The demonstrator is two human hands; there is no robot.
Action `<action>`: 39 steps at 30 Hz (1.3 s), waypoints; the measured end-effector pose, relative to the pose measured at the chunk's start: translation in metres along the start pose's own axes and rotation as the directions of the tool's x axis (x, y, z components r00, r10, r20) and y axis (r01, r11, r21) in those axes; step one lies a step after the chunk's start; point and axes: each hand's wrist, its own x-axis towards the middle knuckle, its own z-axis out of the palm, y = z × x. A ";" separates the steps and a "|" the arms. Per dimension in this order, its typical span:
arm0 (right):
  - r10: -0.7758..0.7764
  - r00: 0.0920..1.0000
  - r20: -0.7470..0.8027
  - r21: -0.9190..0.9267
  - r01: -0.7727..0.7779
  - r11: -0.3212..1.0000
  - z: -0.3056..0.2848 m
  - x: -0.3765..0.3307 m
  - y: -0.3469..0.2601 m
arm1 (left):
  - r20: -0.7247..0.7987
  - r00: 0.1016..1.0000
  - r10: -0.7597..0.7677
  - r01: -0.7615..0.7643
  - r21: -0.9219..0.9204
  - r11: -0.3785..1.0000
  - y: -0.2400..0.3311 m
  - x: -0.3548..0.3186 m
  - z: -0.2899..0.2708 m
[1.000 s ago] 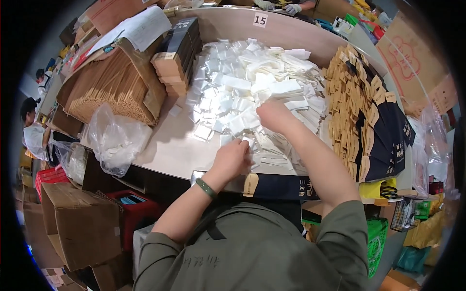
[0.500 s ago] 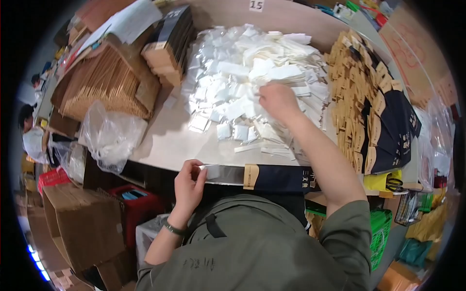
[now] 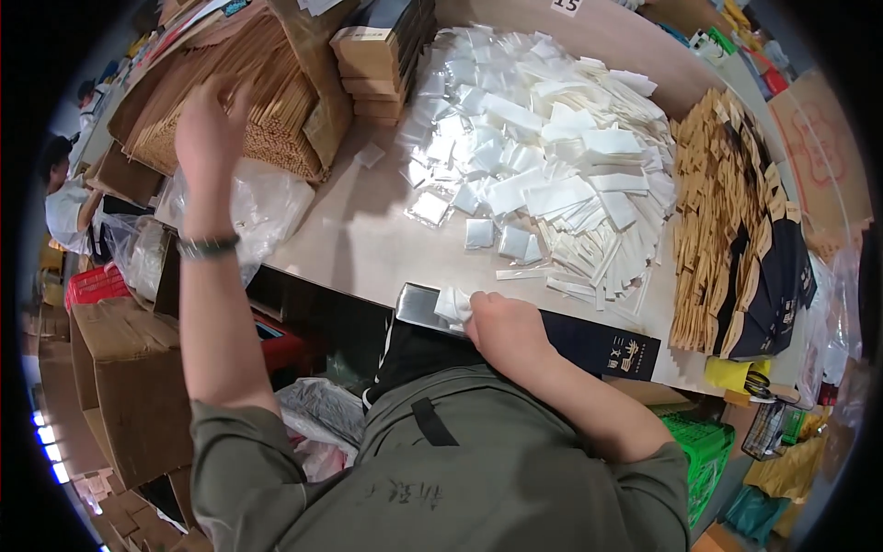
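Note:
My left hand (image 3: 210, 138) is over a cardboard box at the far left, its thumb and forefinger apart above the thin brown sticks (image 3: 262, 120) packed inside. I see nothing held in it. At the table's front edge, my right hand (image 3: 508, 336) pinches a white paper packet (image 3: 452, 304). The packet lies against the shiny silvery end (image 3: 417, 304) of a long, flat navy sleeve (image 3: 602, 348), which extends to the right beneath my right hand and forearm. Behind that hand spreads a large heap of white packets (image 3: 561, 156), some in clear film.
A stack of navy-and-tan boxes (image 3: 372, 69) stands behind the table's left part. Kraft-and-navy packets (image 3: 722, 239) stand in rows on the right. Yellow-handled scissors (image 3: 756, 379) lie at the right front corner. A crumpled clear bag (image 3: 267, 198) hangs by the stick box.
My left hand has gone from the front edge to the stick box at far left. My right hand has come from the white heap to the sleeve's silvery end, with a white packet.

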 end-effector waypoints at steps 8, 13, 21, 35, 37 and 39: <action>-0.070 0.995 -0.066 0.320 0.087 0.943 -0.022 -0.004 0.016 | 0.463 0.885 0.040 -0.109 0.122 0.986 -0.044 0.060 0.037; -0.213 0.976 0.045 -0.012 0.213 0.977 -0.007 0.003 0.010 | 0.307 0.949 0.066 -0.141 0.230 0.963 -0.043 0.063 0.045; -0.119 0.985 -0.122 0.319 0.152 0.936 -0.007 -0.003 0.020 | 0.269 0.962 -0.041 -0.033 0.267 0.963 -0.039 0.046 0.023; -0.168 0.956 -0.243 0.016 0.177 0.984 -0.008 -0.024 0.015 | 0.406 0.912 -0.054 -0.061 0.265 0.962 0.007 0.039 0.025; -0.163 0.948 -0.274 0.006 0.171 0.985 -0.008 -0.023 0.014 | 0.413 0.911 -0.011 -0.119 0.287 0.950 -0.009 0.049 0.028; -0.168 0.943 -0.288 0.018 0.181 0.983 -0.006 -0.019 0.012 | 0.316 0.948 0.022 -0.123 0.302 0.945 -0.034 0.055 0.028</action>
